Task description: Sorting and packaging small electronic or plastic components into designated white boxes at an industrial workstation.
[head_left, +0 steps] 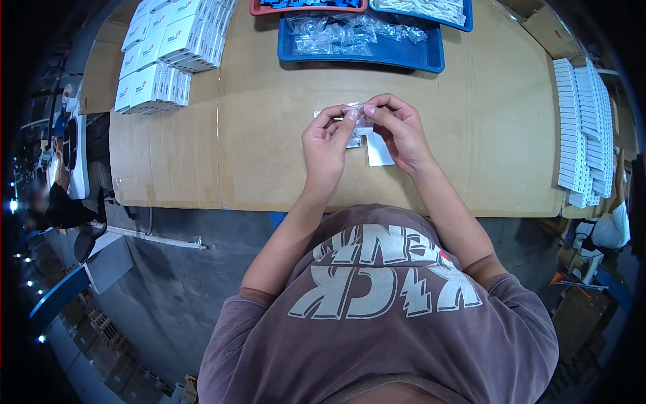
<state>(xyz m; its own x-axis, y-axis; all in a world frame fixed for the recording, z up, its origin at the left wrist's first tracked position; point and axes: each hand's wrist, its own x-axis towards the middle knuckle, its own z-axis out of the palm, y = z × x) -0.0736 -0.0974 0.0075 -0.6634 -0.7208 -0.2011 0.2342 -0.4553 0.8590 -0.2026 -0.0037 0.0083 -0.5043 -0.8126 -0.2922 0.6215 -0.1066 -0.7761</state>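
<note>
Between my two hands, over the middle of the table, is a small clear plastic bag (364, 120). My left hand (328, 140) pinches one side of its upper edge with thumb and forefinger. The other side is pinched the same way by my right hand (402, 133). What lies inside the bag is too small to make out. Beneath the hands a flat white piece (380, 152), perhaps a box or card, rests on the table. Beside it a small printed item (354, 142) is partly hidden by my left fingers.
A cardboard-covered table (269, 158) spreads before me. At its far side stand a blue tray (363, 60) of clear bags, a red tray (306, 11) of blue parts and another blue tray (464, 27) of white pieces. White boxes are stacked left (158, 54) and right (579, 128).
</note>
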